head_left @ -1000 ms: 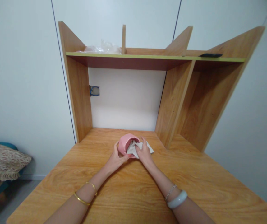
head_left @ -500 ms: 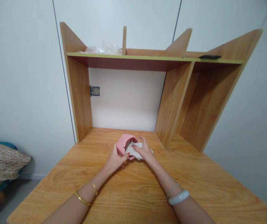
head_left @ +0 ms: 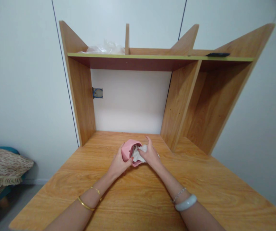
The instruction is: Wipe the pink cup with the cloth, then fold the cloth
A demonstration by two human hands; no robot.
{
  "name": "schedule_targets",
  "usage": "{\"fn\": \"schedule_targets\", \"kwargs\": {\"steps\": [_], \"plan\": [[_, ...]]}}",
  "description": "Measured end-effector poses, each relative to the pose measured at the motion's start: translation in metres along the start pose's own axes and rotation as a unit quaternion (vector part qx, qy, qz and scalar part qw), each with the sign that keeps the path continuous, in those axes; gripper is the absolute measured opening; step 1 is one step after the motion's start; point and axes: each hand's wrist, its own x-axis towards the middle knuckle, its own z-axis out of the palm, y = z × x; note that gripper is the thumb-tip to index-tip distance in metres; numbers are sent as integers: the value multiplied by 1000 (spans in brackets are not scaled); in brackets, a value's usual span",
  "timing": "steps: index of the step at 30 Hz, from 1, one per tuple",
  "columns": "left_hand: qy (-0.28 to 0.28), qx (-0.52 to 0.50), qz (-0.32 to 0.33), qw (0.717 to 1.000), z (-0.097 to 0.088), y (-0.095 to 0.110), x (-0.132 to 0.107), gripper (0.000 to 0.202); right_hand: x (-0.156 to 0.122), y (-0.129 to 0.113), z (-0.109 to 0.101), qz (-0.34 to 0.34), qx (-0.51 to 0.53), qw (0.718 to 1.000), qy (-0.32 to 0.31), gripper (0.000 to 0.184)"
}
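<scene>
A white wall (head_left: pixel 31 80) stands behind a wooden desk (head_left: pixel 138 195) with a shelf unit (head_left: pixel 81 102) at its back. On the upper shelf lie a clear plastic bag (head_left: pixel 106 48), its contents hard to make out, and a dark flat object (head_left: pixel 218 55) too small to identify. A patterned blanket (head_left: pixel 5 163) over a teal piece of furniture (head_left: pixel 13 150) is cut off by the left edge.

The pink container (head_left: pixel 127 149) is in the middle of the desk's far half, tipped so that its mouth faces the right hand (head_left: pixel 151 155); whether it touches the wood is unclear. Its inside is mostly hidden by a white cloth (head_left: pixel 136 155) bunched in the opening. The left hand (head_left: pixel 119 163) is clamped round the container's left side, thumb at the near rim (the other fingers are largely out of sight behind it). The right hand grips the cloth at the mouth, one digit pressed on the fabric and another raised apart from it; the remaining fingertips are hidden.
</scene>
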Motion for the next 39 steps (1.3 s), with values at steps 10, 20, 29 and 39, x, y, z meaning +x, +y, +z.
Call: {"fn": "schedule_targets", "kwargs": {"steps": [10,20,29,39], "plan": [[-11,-11,-11,1000,4,-7,-1,69,0,3,1,-5,-39,999,-8,72],[16,16,2,1000,1,-3,1,67,-3,-9,-6,6,-141,990,4,83],[-14,132,-20,991,-4,12,-4,77,-9,-20,-19,-144,-203,968,-12,77],[-38,168,6,985,-8,4,-2,73,-7,1,-4,-81,-103,991,-33,67]]}}
